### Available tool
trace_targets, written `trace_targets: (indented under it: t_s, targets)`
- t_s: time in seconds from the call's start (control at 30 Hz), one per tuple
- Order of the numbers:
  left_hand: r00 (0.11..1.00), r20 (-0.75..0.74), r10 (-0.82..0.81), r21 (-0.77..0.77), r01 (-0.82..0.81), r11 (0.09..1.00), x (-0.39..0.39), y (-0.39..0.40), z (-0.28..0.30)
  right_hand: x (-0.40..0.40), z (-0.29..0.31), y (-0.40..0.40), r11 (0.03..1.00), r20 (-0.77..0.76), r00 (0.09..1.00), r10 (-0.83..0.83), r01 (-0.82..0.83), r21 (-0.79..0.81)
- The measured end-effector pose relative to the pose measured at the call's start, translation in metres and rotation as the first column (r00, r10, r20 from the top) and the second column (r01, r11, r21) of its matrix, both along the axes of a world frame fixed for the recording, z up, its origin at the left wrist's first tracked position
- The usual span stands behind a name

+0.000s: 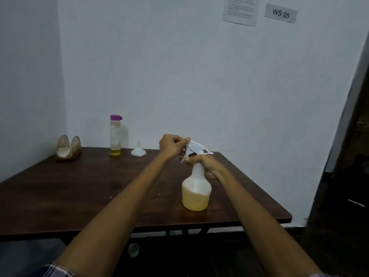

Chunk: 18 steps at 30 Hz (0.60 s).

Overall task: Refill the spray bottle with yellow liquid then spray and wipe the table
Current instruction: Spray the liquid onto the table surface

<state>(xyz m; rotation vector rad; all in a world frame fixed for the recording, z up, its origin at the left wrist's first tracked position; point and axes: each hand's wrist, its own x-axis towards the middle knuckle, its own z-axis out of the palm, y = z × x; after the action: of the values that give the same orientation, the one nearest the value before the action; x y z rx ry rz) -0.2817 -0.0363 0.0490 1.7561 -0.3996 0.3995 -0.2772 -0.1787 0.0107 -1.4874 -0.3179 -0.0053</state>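
The translucent white plastic spray bottle (196,188), about half full of yellow liquid, stands on the dark wooden surface (79,186). The right hand (207,166) holds its neck, while the left hand (172,146) pinches the white trigger head (196,149). I'd keep that neck grip firm and twist the head snug and straight so nothing leaks.

The printed sheet (241,10) at the top of the frame is cut by the upper edge, and its text is too small to read. The right hand (207,165) hides part of the bottle neck (198,168). Below the table (79,188), a small pale cup (133,250) is dim and unclear.
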Motion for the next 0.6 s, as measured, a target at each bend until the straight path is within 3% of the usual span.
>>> trace_targets:
  t_s: [0.3, 0.6]
  targets:
    - [0.982, 0.113, -0.151, -0.017, 0.154, 0.988, 0.0, 0.006, -0.004, -0.004, 0.002, 0.001, 0.997, 0.034, 0.999, 0.036, -0.039, 0.062]
    - [0.983, 0.046, -0.178, 0.051, 0.176, 0.983, 0.003, 0.007, 0.007, -0.002, 0.001, 0.002, 0.995, 0.035, 0.998, 0.053, -0.056, 0.078]
